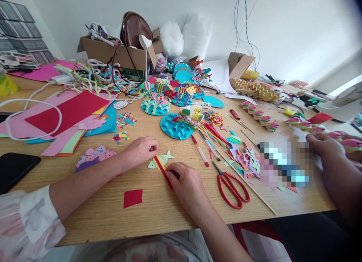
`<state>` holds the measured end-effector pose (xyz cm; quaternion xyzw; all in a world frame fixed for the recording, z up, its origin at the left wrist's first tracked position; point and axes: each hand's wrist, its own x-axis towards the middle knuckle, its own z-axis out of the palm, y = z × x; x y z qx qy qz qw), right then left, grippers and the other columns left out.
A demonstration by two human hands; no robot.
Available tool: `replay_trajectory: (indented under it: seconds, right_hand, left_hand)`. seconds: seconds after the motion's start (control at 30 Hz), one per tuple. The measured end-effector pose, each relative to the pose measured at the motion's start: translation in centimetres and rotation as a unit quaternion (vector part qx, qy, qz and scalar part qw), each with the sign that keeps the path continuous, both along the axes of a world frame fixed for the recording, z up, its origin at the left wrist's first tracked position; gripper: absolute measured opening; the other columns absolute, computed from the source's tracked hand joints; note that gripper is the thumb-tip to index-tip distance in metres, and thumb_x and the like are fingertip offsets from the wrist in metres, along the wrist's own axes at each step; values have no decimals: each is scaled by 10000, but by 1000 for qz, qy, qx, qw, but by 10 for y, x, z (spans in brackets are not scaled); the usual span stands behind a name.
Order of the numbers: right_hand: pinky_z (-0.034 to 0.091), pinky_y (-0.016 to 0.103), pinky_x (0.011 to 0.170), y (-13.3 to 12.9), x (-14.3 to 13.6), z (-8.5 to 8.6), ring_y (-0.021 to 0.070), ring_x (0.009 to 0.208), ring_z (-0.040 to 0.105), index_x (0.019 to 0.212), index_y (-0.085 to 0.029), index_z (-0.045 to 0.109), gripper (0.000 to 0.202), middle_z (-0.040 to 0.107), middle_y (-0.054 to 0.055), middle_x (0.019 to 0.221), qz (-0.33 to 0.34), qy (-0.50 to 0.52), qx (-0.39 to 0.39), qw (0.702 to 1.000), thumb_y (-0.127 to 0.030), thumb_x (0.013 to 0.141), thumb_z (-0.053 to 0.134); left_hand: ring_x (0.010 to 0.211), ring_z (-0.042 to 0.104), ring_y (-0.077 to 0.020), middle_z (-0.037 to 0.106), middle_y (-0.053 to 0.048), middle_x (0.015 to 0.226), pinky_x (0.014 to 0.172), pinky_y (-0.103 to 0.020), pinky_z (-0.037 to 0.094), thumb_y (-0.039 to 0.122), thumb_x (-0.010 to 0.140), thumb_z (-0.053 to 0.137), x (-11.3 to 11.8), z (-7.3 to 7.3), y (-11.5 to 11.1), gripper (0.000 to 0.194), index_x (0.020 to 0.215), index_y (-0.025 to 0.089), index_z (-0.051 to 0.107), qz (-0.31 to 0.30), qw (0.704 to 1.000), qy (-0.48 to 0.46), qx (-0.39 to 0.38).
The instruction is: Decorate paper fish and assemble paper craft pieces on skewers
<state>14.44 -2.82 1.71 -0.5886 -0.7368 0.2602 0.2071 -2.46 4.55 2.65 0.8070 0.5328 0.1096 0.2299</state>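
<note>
Between my hands runs a narrow red and yellow paper strip (161, 166), stretched at a slant over the table. My left hand (145, 148) pinches its upper end, fingers closed. Lower down, my right hand (183, 181) grips the other end between thumb and fingers. Just behind the strip lies a pale green paper fish (164, 159), partly covered by it. A small red paper piece (132, 198) rests on the wood nearer to me. Under and beside my left forearm sit several purple and pink paper fish (97, 156).
Red-handled scissors (233, 190) and a long thin stick (254, 194) lie right of my right hand. Pens (200, 150) and paper scraps (246, 160) spread behind them. Blue corrugated discs (175, 126) stand mid-table. A co-worker's hand (328, 148) is at far right; a phone (17, 171) lies left.
</note>
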Motion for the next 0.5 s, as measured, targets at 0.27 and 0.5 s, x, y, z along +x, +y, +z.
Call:
replay_trajectory:
  seconds: [0.27, 0.5]
  right_hand:
    - [403, 231, 684, -1, 0, 2, 160, 781, 634, 811, -194, 705, 159, 709, 36, 835, 0, -4, -3, 1000, -118, 816, 566]
    - [406, 228, 699, -1, 0, 0, 157, 788, 631, 815, -186, 707, 166, 703, 36, 826, 5, -3, 5, 1000, -108, 819, 561]
  left_hand:
    - [570, 470, -106, 532, 29, 626, 540, -218, 321, 149, 703, 494, 0, 1, 0, 113, 612, 178, 554, -9, 1000, 8, 8]
    - [572, 465, -110, 525, 28, 622, 538, -227, 307, 140, 713, 498, 1, 2, -1, 122, 610, 176, 551, -8, 1000, 20, 9]
